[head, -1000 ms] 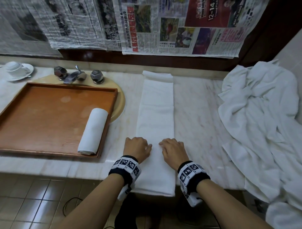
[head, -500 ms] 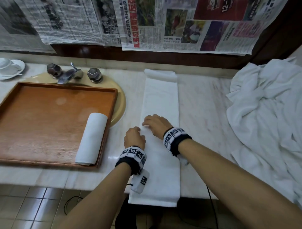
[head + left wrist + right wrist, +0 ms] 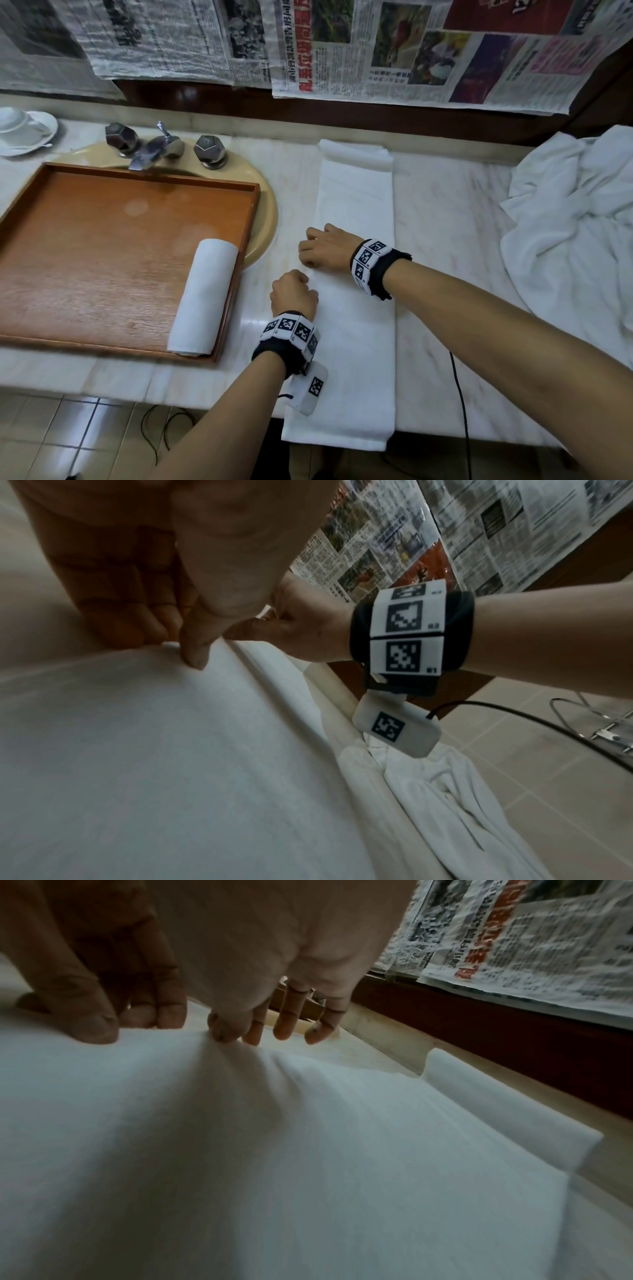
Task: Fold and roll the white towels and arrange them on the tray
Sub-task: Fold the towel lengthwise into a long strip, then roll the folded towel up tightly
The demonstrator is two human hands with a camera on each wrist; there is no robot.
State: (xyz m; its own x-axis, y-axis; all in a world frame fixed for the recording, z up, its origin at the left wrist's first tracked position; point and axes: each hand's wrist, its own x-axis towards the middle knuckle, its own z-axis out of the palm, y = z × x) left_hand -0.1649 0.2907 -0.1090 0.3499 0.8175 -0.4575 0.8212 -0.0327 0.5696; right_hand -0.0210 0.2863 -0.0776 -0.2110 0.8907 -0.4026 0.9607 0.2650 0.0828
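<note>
towel (image 3: 356, 308), white, folded to a long strip, laid flat on marble counter (image 3: 445, 240), near end hanging over the front edge. left hand (image 3: 293, 294) and right hand (image 3: 325, 251) both pinch its left edge, fingers curled on the cloth. rolled towel (image 3: 203, 298) lies inside wooden tray (image 3: 102, 240), against its right rim. loose towel heap (image 3: 575, 222) at far right.

The right hand (image 3: 240, 961) is pinching the white towel (image 3: 274, 1150) between thumb and fingertips (image 3: 222, 1034), puckering the cloth. The towel's folded far end is lying toward 3 o'clock, and newspaper (image 3: 531, 947) is hanging at 1 o'clock.
</note>
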